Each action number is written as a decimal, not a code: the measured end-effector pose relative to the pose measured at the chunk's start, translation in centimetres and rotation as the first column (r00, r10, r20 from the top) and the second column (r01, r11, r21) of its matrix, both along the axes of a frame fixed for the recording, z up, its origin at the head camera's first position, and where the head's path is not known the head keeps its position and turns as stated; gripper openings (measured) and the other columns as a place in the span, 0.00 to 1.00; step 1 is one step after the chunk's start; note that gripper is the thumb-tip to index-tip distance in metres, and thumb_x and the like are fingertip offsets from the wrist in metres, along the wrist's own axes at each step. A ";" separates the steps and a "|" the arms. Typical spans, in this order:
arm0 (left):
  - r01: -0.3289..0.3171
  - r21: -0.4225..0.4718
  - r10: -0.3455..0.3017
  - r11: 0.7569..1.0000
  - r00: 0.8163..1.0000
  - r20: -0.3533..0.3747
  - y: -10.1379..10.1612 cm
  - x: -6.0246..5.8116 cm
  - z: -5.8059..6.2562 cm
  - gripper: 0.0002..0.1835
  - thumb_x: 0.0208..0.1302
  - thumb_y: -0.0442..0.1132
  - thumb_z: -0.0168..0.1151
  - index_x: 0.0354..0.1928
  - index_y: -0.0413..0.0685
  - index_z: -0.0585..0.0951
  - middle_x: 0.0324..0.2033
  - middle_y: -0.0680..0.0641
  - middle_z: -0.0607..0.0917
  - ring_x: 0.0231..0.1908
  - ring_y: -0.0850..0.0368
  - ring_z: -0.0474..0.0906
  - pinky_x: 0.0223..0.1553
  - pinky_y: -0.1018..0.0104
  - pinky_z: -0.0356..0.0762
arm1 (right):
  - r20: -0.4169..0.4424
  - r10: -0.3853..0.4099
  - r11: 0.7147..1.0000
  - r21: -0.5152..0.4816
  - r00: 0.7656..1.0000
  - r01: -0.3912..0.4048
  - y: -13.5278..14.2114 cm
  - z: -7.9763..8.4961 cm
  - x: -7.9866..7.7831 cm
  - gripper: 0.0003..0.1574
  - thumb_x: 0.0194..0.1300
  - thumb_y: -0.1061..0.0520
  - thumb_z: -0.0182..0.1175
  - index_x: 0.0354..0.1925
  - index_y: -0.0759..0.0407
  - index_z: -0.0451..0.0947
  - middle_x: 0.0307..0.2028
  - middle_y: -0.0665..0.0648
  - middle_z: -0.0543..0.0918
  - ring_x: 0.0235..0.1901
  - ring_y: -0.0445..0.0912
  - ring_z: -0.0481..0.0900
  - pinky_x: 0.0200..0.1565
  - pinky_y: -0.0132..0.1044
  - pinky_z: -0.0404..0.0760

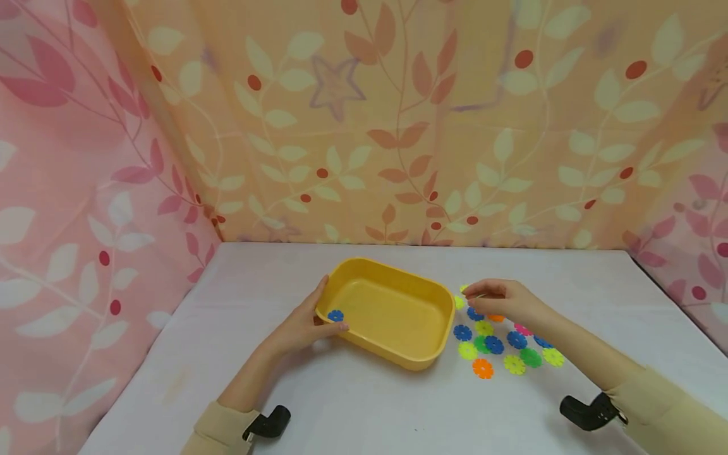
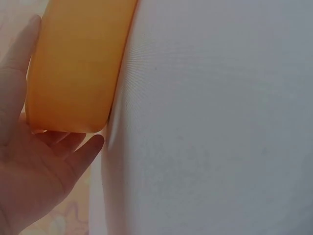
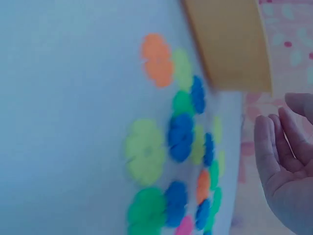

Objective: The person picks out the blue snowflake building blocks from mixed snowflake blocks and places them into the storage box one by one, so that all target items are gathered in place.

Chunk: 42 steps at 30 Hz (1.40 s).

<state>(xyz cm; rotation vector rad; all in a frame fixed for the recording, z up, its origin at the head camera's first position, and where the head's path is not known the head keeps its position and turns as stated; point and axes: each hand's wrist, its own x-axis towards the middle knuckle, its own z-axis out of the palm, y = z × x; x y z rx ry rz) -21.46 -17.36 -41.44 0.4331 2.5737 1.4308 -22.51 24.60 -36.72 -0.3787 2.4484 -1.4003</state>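
A yellow plastic tray [image 1: 392,309] sits on the white table with one blue flower-shaped disc [image 1: 335,315] inside its left end. My left hand [image 1: 298,325] grips that end, thumb over the near rim and fingers along the side. In the left wrist view, the fingers lie around the tray's outer wall [image 2: 78,63]. To the right of the tray, my right hand [image 1: 512,302] hovers over scattered flower-shaped discs. The right wrist view has its thumb and fingers [image 3: 266,147] loosely bent and apart, with nothing between them.
Several notched discs lie spread beside the tray's right end: orange [image 1: 483,368], blue [image 1: 516,339], green [image 1: 531,357], yellow [image 1: 514,364] and a pink one [image 1: 523,329]. A patterned curtain [image 1: 398,126] stands behind the table's far edge, with pink cloth at both sides.
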 end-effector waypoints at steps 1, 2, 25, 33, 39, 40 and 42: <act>-0.003 -0.001 0.003 1.000 1.000 0.001 0.0 0.0 0.0 0.61 0.53 0.56 0.74 0.78 0.55 0.41 0.76 0.47 0.47 0.67 0.48 0.61 0.65 0.52 0.63 | 0.009 0.007 1.000 0.019 1.000 -0.008 0.5 -0.3 0.3 0.29 0.68 0.48 0.62 0.59 0.65 0.74 0.52 0.64 0.80 0.48 0.56 0.80 0.50 0.44 0.81; -0.004 -0.002 0.004 1.000 1.000 -0.001 0.1 0.0 0.0 0.61 0.53 0.56 0.73 0.78 0.55 0.41 0.76 0.46 0.47 0.67 0.48 0.61 0.65 0.52 0.63 | 0.016 0.015 0.999 0.039 1.000 -0.015 0.9 -0.7 0.5 0.28 0.67 0.49 0.62 0.58 0.65 0.75 0.50 0.63 0.81 0.46 0.55 0.80 0.48 0.42 0.82; -0.017 -0.015 0.017 1.000 1.000 -0.012 0.2 0.1 0.4 0.59 0.54 0.53 0.74 0.78 0.53 0.43 0.76 0.45 0.48 0.69 0.47 0.59 0.63 0.53 0.67 | -0.160 0.058 0.949 0.316 0.985 -0.004 3.2 -3.7 3.7 0.23 0.50 0.49 0.76 0.42 0.56 0.80 0.31 0.49 0.77 0.34 0.44 0.74 0.34 0.30 0.76; -0.020 -0.012 0.020 1.000 1.000 -0.008 0.2 0.2 0.4 0.60 0.53 0.53 0.74 0.78 0.53 0.44 0.75 0.44 0.50 0.68 0.47 0.60 0.63 0.53 0.67 | -0.179 0.025 0.940 0.338 0.984 0.038 2.9 -4.0 3.8 0.22 0.49 0.47 0.77 0.38 0.53 0.80 0.29 0.48 0.77 0.32 0.43 0.74 0.33 0.30 0.75; -0.015 -0.009 0.014 1.000 1.000 -0.012 0.1 0.1 0.4 0.60 0.53 0.53 0.74 0.78 0.52 0.44 0.75 0.43 0.50 0.68 0.46 0.60 0.63 0.53 0.67 | -0.201 0.041 0.933 0.357 0.979 0.034 2.8 -4.1 3.7 0.22 0.48 0.46 0.77 0.37 0.53 0.80 0.28 0.47 0.76 0.31 0.42 0.73 0.33 0.30 0.75; -0.014 -0.011 0.013 1.000 1.000 -0.014 0.1 0.1 0.4 0.60 0.53 0.53 0.74 0.78 0.52 0.44 0.75 0.43 0.50 0.68 0.46 0.60 0.63 0.53 0.67 | -0.207 0.043 0.933 0.357 0.977 0.034 2.8 -4.1 3.7 0.22 0.48 0.46 0.77 0.37 0.53 0.80 0.28 0.47 0.76 0.31 0.42 0.73 0.33 0.30 0.75; -0.011 -0.012 0.011 1.000 1.000 -0.016 0.1 0.0 0.4 0.60 0.53 0.53 0.74 0.78 0.52 0.44 0.75 0.43 0.50 0.68 0.46 0.60 0.62 0.53 0.68 | -0.218 0.045 0.934 0.355 0.975 0.036 2.8 -4.2 3.7 0.22 0.48 0.46 0.77 0.37 0.54 0.80 0.28 0.47 0.76 0.31 0.41 0.73 0.33 0.30 0.75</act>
